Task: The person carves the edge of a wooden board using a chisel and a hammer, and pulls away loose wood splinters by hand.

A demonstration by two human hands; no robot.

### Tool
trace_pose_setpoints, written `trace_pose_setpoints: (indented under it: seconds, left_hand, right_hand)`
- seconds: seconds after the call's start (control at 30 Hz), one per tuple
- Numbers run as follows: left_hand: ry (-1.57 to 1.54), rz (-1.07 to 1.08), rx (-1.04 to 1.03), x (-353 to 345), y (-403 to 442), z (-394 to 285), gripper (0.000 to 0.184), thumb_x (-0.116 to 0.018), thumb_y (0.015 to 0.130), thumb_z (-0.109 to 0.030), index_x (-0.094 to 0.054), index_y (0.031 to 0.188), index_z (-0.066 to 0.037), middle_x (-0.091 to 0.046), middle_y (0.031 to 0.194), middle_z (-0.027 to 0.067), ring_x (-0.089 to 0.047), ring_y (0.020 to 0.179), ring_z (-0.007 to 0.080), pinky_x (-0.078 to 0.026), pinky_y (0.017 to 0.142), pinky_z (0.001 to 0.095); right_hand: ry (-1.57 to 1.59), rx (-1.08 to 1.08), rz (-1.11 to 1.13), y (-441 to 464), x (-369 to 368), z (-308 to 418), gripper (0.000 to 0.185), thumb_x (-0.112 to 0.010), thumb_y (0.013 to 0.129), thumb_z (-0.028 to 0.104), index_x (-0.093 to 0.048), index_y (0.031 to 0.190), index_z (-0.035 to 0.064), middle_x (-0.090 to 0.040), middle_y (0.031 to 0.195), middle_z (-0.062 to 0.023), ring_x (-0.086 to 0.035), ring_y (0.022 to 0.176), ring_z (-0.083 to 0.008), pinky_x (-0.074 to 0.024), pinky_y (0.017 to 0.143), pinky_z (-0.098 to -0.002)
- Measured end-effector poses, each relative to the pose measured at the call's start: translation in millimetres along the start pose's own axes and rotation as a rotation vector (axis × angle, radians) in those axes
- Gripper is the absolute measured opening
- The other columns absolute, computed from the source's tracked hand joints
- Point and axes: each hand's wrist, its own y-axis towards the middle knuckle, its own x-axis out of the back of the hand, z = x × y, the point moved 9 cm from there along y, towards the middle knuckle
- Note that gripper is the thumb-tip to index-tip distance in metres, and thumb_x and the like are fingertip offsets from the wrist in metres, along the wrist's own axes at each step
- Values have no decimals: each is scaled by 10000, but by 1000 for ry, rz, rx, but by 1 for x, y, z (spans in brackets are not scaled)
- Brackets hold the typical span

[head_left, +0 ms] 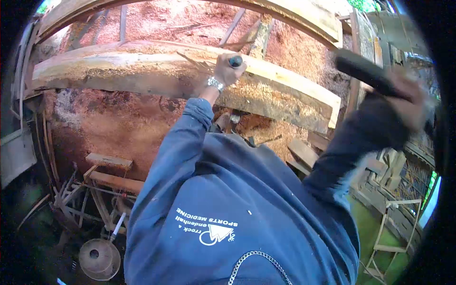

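My left hand (227, 70), with a metal-band watch (215, 84) on the wrist, is wrapped round an upright chisel (235, 61). Only the round, dark butt of its handle shows; the blade is hidden below my hand. This hand is over the top of a long, thick wooden beam (156, 56), close to a split, splintered patch. Raised out to the right, my blurred right hand (409, 97) is closed on a dark, club-like mallet (368, 73). The mallet points left toward the beam and is apart from the chisel.
Another timber (294, 21) runs behind the beam. Reddish wood chips (109, 123) cover the ground. Offcuts (303, 152) lie below the beam's right end. A wooden frame (392, 228) stands at right; a round fan-like object (99, 259) is at lower left.
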Motion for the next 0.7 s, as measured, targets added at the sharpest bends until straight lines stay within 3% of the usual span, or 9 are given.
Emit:
trace_pose_setpoints:
  seconds: [0.07, 0.13, 0.17, 0.3, 0.33, 0.47, 0.53, 0.6, 0.7]
  left_hand:
    - [77, 80, 109, -3, -1, 19, 252, -698, 770, -232, -577, 668, -37, -550, 561, 54, -517, 525, 160, -432, 536, 328]
    - [-430, -51, 349, -18, -18, 59, 260, -704, 797, -236, -575, 690, -36, -573, 587, 35, -522, 533, 157, -456, 553, 323]
    - [-448, -77, 329, -13, -1, 56, 255, -705, 806, -225, -572, 694, -38, -577, 594, 26, -523, 534, 152, -460, 556, 317]
    - [-16, 62, 132, -6, -10, 26, 221, -691, 823, -157, -559, 682, -49, -562, 584, -4, -515, 533, 115, -438, 534, 290]
    - [19, 122, 147, -10, -5, 37, 213, -681, 820, -146, -561, 671, -51, -550, 568, -10, -511, 532, 103, -416, 518, 287]
    - [-97, 95, 178, -15, 9, 50, 209, -655, 803, -103, -541, 636, -52, -503, 541, -28, -448, 496, 87, -366, 481, 297]
    - [-119, 95, 306, -15, 30, 67, 218, -657, 815, -88, -534, 638, -60, -504, 552, -36, -434, 477, 75, -352, 464, 288]
    - [-489, 97, 585, -27, 26, 93, 222, -673, 826, -55, -541, 647, -61, -519, 571, -44, -444, 486, 45, -335, 447, 249]
    - [-166, 111, 382, -25, 25, 69, 241, -628, 848, -55, -539, 628, -100, -503, 561, -47, -448, 449, 66, -318, 399, 250]
  right_hand:
    - [-500, -24, 341, -89, -49, -87, 288, -636, 784, 175, -654, 1039, 42, -663, 908, -130, -615, 789, -234, -495, 727, -359]
    - [-807, -354, 971, -202, -81, -178, 311, -639, 772, 161, -651, 1055, 33, -659, 919, -130, -611, 787, -229, -494, 722, -357]
    - [-791, -408, 1035, -224, -70, -186, 322, -640, 766, 155, -650, 1063, 29, -658, 924, -130, -609, 786, -226, -493, 720, -356]
    - [-533, -229, 665, -159, -6, -169, 371, -644, 742, 127, -644, 1095, 12, -651, 946, -130, -600, 782, -217, -490, 712, -352]
    - [-550, -728, 601, -144, 19, -185, 421, -646, 698, 74, -632, 1116, 20, -609, 754, -111, -593, 726, -254, -497, 718, -382]
    - [-494, -669, 279, -140, 113, -240, 232, -688, 665, 91, -586, 864, 29, -542, 662, -43, -510, 532, -183, -428, 494, -351]
    - [-460, -1117, 178, -182, 148, -240, 210, -694, 645, 64, -566, 811, 54, -544, 656, -42, -500, 523, -164, -414, 485, -328]
    - [-402, -1096, 105, -252, 200, -254, 195, -665, 663, -1, -548, 808, 57, -526, 631, -29, -487, 497, -141, -382, 452, -307]
    - [-315, -1102, -72, -362, 256, -240, 237, -644, 670, -53, -542, 851, 60, -508, 651, -4, -471, 479, -114, -358, 430, -285]
